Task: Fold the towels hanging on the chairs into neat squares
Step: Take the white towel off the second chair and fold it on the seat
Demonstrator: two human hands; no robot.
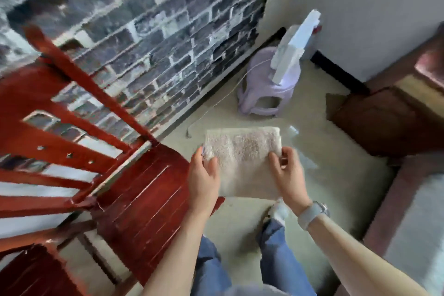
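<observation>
Both bare forearms reach forward, held level side by side. The left hand (204, 181) grips the towel (242, 161) by its left edge, thumb on top; the right hand (289, 175) pinches its right edge, fingers curled.

Premises: a domestic room. Evidence: red wooden slatted chair (134, 190) against brick-pattern wallpaper (153, 19); small lilac plastic stool (264, 86) in the corner; dark wooden furniture (384, 118) along the white wall; pale tiled floor (336, 175).

Dark brick wall (149, 31), pale floor (336, 175), lilac stool (262, 89).
</observation>
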